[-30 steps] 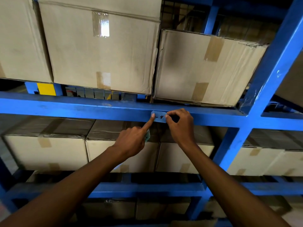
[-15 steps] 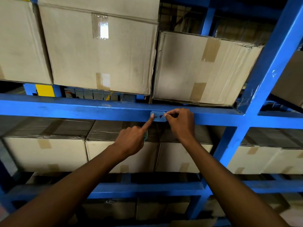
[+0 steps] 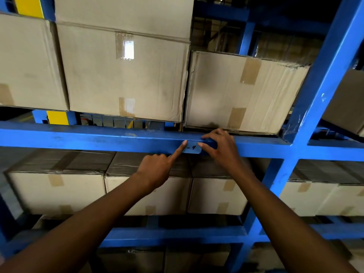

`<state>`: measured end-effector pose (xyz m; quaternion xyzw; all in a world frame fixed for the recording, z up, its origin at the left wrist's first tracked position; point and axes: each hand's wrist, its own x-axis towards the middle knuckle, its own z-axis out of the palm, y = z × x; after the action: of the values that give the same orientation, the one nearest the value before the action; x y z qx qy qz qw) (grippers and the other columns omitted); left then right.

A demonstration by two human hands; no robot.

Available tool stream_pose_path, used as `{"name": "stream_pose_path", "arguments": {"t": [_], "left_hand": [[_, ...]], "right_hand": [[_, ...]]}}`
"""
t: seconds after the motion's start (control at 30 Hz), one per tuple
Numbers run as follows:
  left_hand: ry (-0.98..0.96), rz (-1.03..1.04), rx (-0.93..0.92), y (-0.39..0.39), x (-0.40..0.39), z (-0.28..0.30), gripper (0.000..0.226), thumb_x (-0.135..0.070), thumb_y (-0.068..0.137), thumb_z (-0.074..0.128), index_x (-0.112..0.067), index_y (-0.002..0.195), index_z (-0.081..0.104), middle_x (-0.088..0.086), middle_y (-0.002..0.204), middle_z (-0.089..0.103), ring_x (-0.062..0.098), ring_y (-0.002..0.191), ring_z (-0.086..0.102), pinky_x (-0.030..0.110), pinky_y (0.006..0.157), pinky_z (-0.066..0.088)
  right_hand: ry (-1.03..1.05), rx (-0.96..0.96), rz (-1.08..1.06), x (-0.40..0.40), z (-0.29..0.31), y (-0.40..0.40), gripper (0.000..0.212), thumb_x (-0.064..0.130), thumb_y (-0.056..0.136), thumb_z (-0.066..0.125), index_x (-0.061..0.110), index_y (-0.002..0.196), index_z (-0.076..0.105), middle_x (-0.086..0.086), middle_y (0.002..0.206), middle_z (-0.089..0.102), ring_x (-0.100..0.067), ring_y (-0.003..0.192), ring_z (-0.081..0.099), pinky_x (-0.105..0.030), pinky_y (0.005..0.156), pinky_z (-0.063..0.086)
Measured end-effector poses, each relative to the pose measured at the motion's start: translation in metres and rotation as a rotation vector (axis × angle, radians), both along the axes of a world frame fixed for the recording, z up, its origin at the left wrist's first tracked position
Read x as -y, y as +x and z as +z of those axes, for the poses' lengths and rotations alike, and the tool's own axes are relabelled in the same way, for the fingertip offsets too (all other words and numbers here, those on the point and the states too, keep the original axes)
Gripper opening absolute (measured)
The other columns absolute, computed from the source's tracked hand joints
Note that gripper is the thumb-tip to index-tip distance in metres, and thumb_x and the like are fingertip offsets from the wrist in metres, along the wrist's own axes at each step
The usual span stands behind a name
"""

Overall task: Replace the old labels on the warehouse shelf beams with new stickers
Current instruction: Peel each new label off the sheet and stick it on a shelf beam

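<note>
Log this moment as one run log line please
step: pressing label onto shelf beam | left hand: index fingertip on label's left edge | right hand: thumb at right edge, fingers over beam top

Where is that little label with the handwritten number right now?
In the head view, the small pale label marked "4" sits centre-frame on the blue steel shelf beam, between the left hand's fingertip and the right hand.

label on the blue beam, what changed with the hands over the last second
The right hand opened from a curled pinch at the label's right end, its fingers now spread over the top of the beam. The left hand kept its forefinger on the label's left end. The label stayed put.
</note>
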<state>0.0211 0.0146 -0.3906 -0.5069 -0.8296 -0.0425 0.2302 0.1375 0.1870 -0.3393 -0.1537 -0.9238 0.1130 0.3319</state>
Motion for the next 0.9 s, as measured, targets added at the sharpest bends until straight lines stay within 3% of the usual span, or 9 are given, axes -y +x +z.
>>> {"name": "stream_pose_path", "arguments": {"t": [0.13, 0.23, 0.33, 0.47, 0.6, 0.7, 0.8, 0.9], "left_hand": [[0.002, 0.054, 0.044, 0.004, 0.01, -0.013, 0.104, -0.016, 0.089, 0.052, -0.038, 0.131, -0.04, 0.014, 0.086, 0.067, 0.021, 0.055, 0.052, 0.032, 0.051, 0.041], [0.002, 0.059, 0.069, 0.006, 0.01, -0.018, 0.104, -0.015, 0.089, 0.052, -0.038, 0.13, -0.041, 0.014, 0.085, 0.067, 0.019, 0.051, 0.047, 0.031, 0.051, 0.04], [0.012, 0.039, 0.063, 0.005, 0.003, -0.016, 0.107, -0.016, 0.09, 0.052, -0.041, 0.124, -0.046, 0.016, 0.091, 0.065, 0.02, 0.057, 0.055, 0.032, 0.051, 0.04], [-0.022, 0.067, 0.05, 0.004, 0.0, -0.013, 0.106, -0.014, 0.09, 0.052, -0.04, 0.126, -0.045, 0.017, 0.092, 0.066, 0.022, 0.06, 0.058, 0.032, 0.051, 0.04], [-0.049, 0.084, 0.047, 0.005, 0.001, -0.019, 0.11, -0.011, 0.089, 0.052, -0.039, 0.122, -0.049, 0.015, 0.083, 0.068, 0.016, 0.045, 0.042, 0.032, 0.048, 0.039], [-0.052, 0.084, 0.029, 0.006, 0.006, -0.024, 0.113, -0.012, 0.087, 0.056, -0.037, 0.125, -0.048, 0.015, 0.084, 0.069, 0.021, 0.052, 0.055, 0.032, 0.049, 0.04], [-0.074, 0.091, 0.012, 0.01, 0.01, -0.027, 0.116, -0.013, 0.085, 0.059, -0.035, 0.124, -0.048, 0.015, 0.087, 0.069, 0.024, 0.061, 0.061, 0.031, 0.051, 0.039], [-0.079, 0.087, 0.079, 0.013, 0.011, -0.023, 0.114, -0.013, 0.086, 0.057, -0.038, 0.122, -0.048, 0.014, 0.088, 0.068, 0.02, 0.055, 0.052, 0.032, 0.052, 0.039]], "right_hand": [[0.089, 0.012, 0.019, -0.004, -0.005, 0.007, 0.033, 0.027, 0.089, 0.057, 0.014, 0.119, 0.061, -0.008, 0.116, 0.061, -0.022, 0.108, 0.05, -0.031, 0.09, 0.031], [0.202, 0.06, -0.016, -0.005, -0.008, 0.005, 0.045, 0.037, 0.085, 0.06, 0.011, 0.122, 0.057, -0.01, 0.116, 0.06, -0.025, 0.106, 0.05, -0.036, 0.091, 0.036], [0.296, 0.095, -0.043, -0.007, -0.004, -0.001, 0.055, 0.053, 0.073, 0.067, 0.011, 0.109, 0.058, -0.01, 0.103, 0.056, -0.026, 0.094, 0.049, -0.035, 0.083, 0.036], [0.345, 0.125, 0.006, -0.017, 0.01, -0.016, 0.053, 0.058, 0.066, 0.07, 0.014, 0.089, 0.05, -0.007, 0.092, 0.051, -0.018, 0.08, 0.04, -0.029, 0.071, 0.031], [0.425, 0.157, 0.077, -0.028, 0.013, -0.017, 0.054, 0.054, 0.063, 0.074, 0.014, 0.087, 0.047, -0.01, 0.092, 0.052, -0.016, 0.076, 0.035, -0.028, 0.065, 0.029], [0.499, 0.165, 0.101, -0.03, 0.011, -0.013, 0.054, 0.05, 0.064, 0.075, 0.011, 0.09, 0.049, -0.012, 0.095, 0.053, -0.016, 0.079, 0.034, -0.029, 0.065, 0.03], [0.415, 0.166, 0.117, -0.03, 0.016, -0.012, 0.046, 0.05, 0.069, 0.071, 0.013, 0.089, 0.051, -0.008, 0.095, 0.049, -0.016, 0.08, 0.036, -0.028, 0.066, 0.03], [0.212, 0.128, 0.17, -0.029, 0.017, -0.012, 0.035, 0.046, 0.072, 0.07, 0.019, 0.081, 0.048, -0.002, 0.091, 0.043, -0.016, 0.081, 0.041, -0.027, 0.066, 0.031]]}}
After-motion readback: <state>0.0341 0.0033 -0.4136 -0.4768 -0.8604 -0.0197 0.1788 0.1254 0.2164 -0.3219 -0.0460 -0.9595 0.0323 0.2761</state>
